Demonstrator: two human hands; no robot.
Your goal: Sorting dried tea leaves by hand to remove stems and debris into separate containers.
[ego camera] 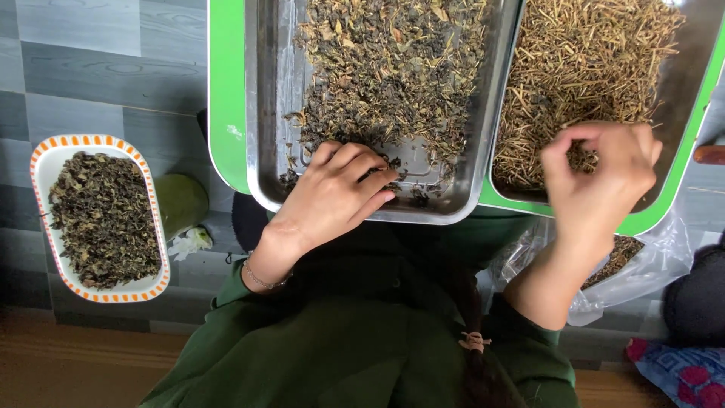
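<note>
The heap of dark dried crumpled leaves (393,68) fills the middle and far part of the shiny rectangular steel tray (264,113) on my lap. My left hand (336,196) lies palm down at the tray's near edge, fingers curled loosely on a few stray leaves. My right hand (600,177) hovers over the second steel tray (683,98) to the right, thumb and fingertips pinched on a small tuft of thin straw-coloured dried stems (581,60). Both trays sit on a bright green plastic tray (225,91). Far left on the grey floor stands a white oblong dish with an orange-checked rim (44,159), holding more dark leaves.
</note>
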